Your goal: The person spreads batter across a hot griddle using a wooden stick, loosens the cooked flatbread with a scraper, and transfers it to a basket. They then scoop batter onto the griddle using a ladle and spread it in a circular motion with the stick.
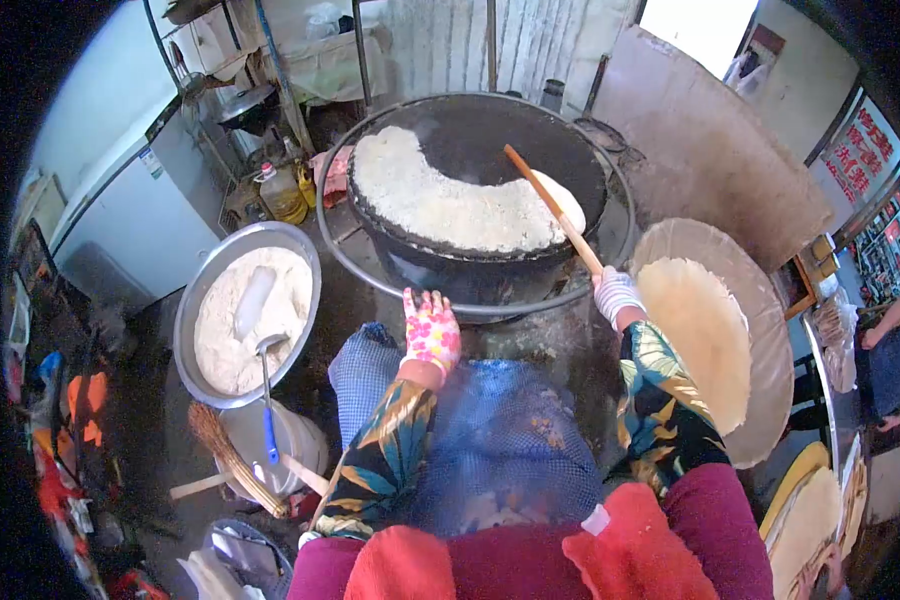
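Note:
My right hand (618,293), in a striped glove, is closed round the lower end of a wooden spreader stick (550,201). The stick slants up over the right end of a pale crescent of batter (440,205) on a large round black griddle (490,140). My left hand (432,330), in a pink flowered glove, has its fingers stretched out against the metal ring (510,309) round the griddle and holds nothing. On my left stands a metal basin (315,300) of batter, with a blue-handled ladle (268,400) resting in it.
A thin round flatbread (695,335) lies on a round tray (770,390) at my right; more flatbreads (805,510) are stacked beyond. A corn-straw brush (235,458) lies over a bucket (300,435). An oil bottle (283,195) stands behind the basin. Another person's arm (885,325) shows far right.

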### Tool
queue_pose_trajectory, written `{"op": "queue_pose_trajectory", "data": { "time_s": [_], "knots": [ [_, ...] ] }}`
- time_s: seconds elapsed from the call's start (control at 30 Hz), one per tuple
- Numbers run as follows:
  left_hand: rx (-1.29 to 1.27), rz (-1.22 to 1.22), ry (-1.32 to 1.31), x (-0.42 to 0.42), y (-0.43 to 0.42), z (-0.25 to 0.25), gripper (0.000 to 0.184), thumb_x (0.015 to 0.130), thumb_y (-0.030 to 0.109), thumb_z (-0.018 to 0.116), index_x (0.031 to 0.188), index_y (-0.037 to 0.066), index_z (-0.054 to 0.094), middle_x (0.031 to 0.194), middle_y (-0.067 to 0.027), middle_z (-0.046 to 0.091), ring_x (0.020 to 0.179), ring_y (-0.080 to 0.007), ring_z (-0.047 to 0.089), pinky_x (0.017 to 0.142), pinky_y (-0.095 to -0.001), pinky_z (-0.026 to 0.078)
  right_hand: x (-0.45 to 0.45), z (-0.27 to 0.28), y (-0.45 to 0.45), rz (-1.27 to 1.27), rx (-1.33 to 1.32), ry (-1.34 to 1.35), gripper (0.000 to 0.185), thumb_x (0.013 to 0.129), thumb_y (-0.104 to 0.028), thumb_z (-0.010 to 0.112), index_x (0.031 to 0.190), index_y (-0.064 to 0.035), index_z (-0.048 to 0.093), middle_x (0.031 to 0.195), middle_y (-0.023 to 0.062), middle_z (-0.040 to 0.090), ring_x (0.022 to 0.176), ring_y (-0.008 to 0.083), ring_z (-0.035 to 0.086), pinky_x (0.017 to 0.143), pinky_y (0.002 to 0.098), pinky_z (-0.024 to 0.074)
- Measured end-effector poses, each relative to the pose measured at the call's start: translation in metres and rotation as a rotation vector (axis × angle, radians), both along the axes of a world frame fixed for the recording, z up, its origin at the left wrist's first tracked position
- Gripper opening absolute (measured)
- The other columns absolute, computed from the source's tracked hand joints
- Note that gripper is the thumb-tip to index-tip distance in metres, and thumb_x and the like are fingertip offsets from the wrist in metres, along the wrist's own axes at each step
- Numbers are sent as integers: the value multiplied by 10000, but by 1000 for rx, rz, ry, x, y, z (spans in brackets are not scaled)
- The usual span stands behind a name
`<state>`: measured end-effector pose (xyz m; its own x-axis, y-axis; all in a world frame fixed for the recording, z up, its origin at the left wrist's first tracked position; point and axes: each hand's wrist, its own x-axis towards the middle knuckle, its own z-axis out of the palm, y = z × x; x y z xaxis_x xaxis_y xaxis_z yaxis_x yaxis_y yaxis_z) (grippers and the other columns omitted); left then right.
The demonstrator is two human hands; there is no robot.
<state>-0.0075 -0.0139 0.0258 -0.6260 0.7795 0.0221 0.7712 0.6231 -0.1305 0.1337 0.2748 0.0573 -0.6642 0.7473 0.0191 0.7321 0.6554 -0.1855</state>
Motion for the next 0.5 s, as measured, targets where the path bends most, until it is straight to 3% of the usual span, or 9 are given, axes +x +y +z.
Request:
{"op": "queue_pose_trajectory", "data": {
  "time_s": [0.07, 0.13, 0.27, 0.43, 0.47, 0.5],
  "knots": [
    [-6, 27, 109, -11, -2, -8, 550, 830, 326, 453, 1265, -11, 468, 1326, -169, 454, 1271, -285, 389, 1085, -582, 83, 0, 10, -14, 58, 5, -26, 341, 901, -355, 444, 963, -45, 571, 895, 241, 624, 858, 403, 602, 745, 489, 476],
    [2, 58, 116, -15, -5, -12, 579, 813, 373, 514, 1257, 4, 478, 1308, -155, 465, 1265, -279, 390, 1082, -584, 85, 2, -7, 3, 51, 26, -62, 332, 896, -346, 457, 956, -43, 579, 880, 230, 632, 848, 396, 609, 743, 476, 484],
    [29, 91, 145, -27, -15, -8, 556, 825, 373, 509, 1250, 17, 489, 1317, -140, 464, 1263, -276, 394, 1070, -602, 81, -4, -6, 10, -12, 31, -10, 327, 903, -337, 448, 942, -47, 592, 889, 228, 637, 848, 389, 612, 747, 467, 488],
    [86, 168, 69, -45, -25, -18, 552, 835, 370, 503, 1253, 10, 488, 1341, -142, 447, 1270, -278, 389, 1075, -590, 82, 12, -5, -27, 282, 32, -111, 351, 896, -350, 441, 909, -32, 589, 843, 219, 638, 813, 386, 617, 712, 475, 493],
    [115, 173, 83, -50, -28, -19, 573, 823, 373, 530, 1260, 6, 478, 1344, -141, 444, 1278, -281, 380, 1076, -587, 90, 18, -18, -16, 197, 20, -98, 343, 893, -344, 445, 904, -30, 582, 833, 220, 636, 806, 390, 616, 697, 480, 492],
    [102, 177, 47, -53, -31, -17, 531, 843, 298, 472, 1277, -8, 454, 1359, -147, 428, 1291, -281, 366, 1075, -594, 73, 22, -30, 1, 115, 10, -75, 335, 890, -339, 450, 898, -29, 575, 822, 221, 634, 798, 394, 614, 683, 486, 491]
  ]
}}
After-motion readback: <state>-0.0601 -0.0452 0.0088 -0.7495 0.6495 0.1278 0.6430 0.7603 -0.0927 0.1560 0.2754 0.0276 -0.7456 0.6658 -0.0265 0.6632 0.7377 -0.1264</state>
